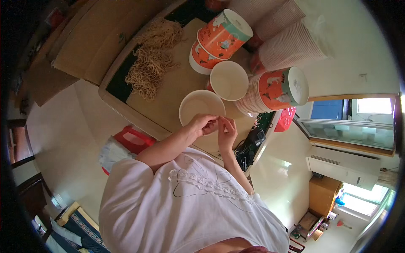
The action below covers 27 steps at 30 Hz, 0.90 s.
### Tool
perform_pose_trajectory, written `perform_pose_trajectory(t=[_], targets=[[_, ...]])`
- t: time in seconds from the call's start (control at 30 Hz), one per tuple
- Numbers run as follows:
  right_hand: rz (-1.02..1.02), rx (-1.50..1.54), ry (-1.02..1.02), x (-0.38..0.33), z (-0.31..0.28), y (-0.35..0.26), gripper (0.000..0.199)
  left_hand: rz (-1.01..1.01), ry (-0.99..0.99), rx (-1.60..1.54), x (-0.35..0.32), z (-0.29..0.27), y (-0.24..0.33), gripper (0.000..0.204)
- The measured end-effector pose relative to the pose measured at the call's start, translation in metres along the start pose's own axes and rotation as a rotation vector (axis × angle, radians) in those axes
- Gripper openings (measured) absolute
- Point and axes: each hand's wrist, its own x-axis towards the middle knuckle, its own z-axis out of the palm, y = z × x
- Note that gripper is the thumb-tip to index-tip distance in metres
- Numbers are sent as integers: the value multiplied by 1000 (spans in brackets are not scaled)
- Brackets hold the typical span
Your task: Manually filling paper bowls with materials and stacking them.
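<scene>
My left hand and my right hand meet over the near rim of an open white-lined paper bucket on the table. Both have their fingers pinched together, fingertip to fingertip. Whatever they hold, if anything, is too small to make out. Just beyond stands a second open paper bucket, its white inside facing up. To its right is a stack of nested paper buckets, the end one orange with a green band. Bundles of tan, crinkled strings lie at the far left of the table.
Orange and green paper buckets are stacked upside down at the back. Tall stacks of wrapped buckets stand behind them. Black cables lie at the table's right edge. A large cardboard box and a red container are on the left.
</scene>
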Motion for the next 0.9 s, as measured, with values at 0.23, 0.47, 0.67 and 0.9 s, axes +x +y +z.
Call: perform_pose_trajectory(t=[0.23,0.47,0.67,0.9], targets=[[-83,-15,-118,3,-6,2,22,71,25,227,-5,-9,4,13],[7,0,-225,19,-13,1,14,449,135,656,-10,-6,-3,12],[55,10,-212,21,-12,-5,6,409,161,624,-22,5,7,15],[62,21,-206,20,-9,1,4,490,151,890,-29,9,9,15]])
